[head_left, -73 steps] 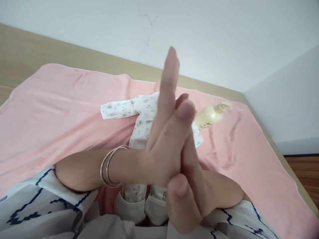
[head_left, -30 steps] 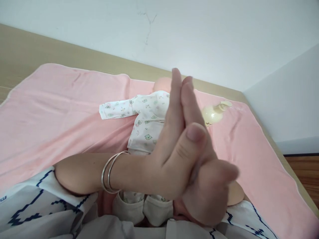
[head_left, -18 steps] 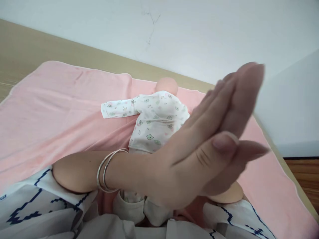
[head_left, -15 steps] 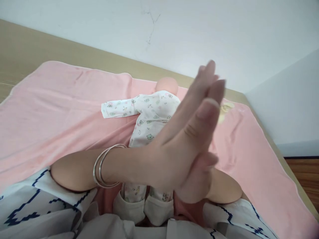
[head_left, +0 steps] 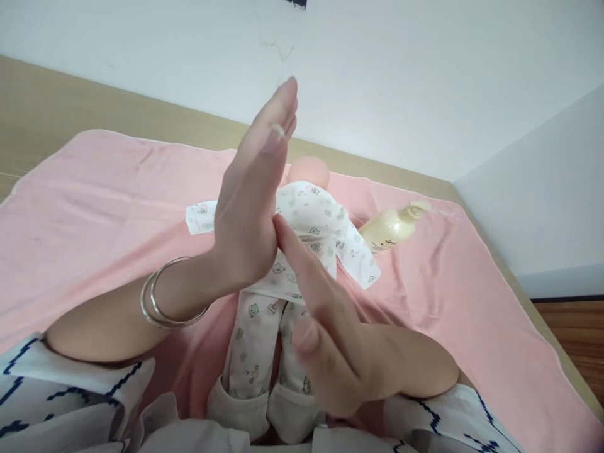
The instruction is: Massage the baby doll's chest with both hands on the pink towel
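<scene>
Ahead of you, the white wall [head_left: 425, 82] rises behind the wooden table [head_left: 33, 91]. A pink blanket [head_left: 94, 207] spreads over most of that table. On it, in front of you, lies the doll [head_left: 311, 214] in white printed clothes, head toward the wall, legs toward you, partly hidden by your hands. Your left hand [head_left: 248, 201] tilts upward, flat, fingers close together. Your right hand [head_left: 335, 333] reaches across, fingers extended, thumb standing apart, a fingertip touching the left palm near its heel. The cream pump bottle [head_left: 389, 229] is just beyond the doll's right-side sleeve. Two thin bangles [head_left: 151, 299] circle your left wrist.
</scene>
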The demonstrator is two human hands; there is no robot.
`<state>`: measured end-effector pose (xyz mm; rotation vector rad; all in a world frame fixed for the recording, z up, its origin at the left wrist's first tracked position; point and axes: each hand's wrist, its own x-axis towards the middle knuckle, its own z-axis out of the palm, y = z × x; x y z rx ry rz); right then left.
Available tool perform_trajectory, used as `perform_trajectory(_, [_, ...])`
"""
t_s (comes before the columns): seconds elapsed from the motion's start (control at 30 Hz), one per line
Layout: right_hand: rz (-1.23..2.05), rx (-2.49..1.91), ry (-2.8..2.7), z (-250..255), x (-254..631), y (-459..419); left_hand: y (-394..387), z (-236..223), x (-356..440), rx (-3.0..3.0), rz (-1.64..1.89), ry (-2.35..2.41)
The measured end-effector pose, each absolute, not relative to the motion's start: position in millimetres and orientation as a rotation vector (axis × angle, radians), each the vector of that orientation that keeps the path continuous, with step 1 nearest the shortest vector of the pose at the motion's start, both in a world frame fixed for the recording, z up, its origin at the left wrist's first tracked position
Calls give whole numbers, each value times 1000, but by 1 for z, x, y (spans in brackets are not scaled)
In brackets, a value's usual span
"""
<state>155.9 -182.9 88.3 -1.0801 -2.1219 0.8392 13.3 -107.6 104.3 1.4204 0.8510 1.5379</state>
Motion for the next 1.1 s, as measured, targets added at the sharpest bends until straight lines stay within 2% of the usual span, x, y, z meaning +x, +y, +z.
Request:
perform_trajectory(0.1, [956,-875,-1965,79,164,-165,-83,75,12,1430,1496,928])
perform_trajectory(0.17, [976,-935,-1851,66,166,-147,-62,54,13,1409,1472,1064])
perform_trajectory(0.27, [710,-1229,-1870,44,166,-118,-35,26,18,1528,1344,1327])
perform_trajectory(0.4, [448,-1435,-2121,19,163,-86,-22,1,24,1698,1247,1437])
perform_trajectory(0.73, [349,-1901,-2166,21,184,-49,-24,-15,19,2028,1065,1529])
perform_trajectory(0.93, [75,-1701,-2328,17,155,-99,-24,-20,18,2051,1102,1501])
perform_trajectory(1.1, [258,-1571,-2391,13,158,-84,-22,-23,20,2047,1092,1529])
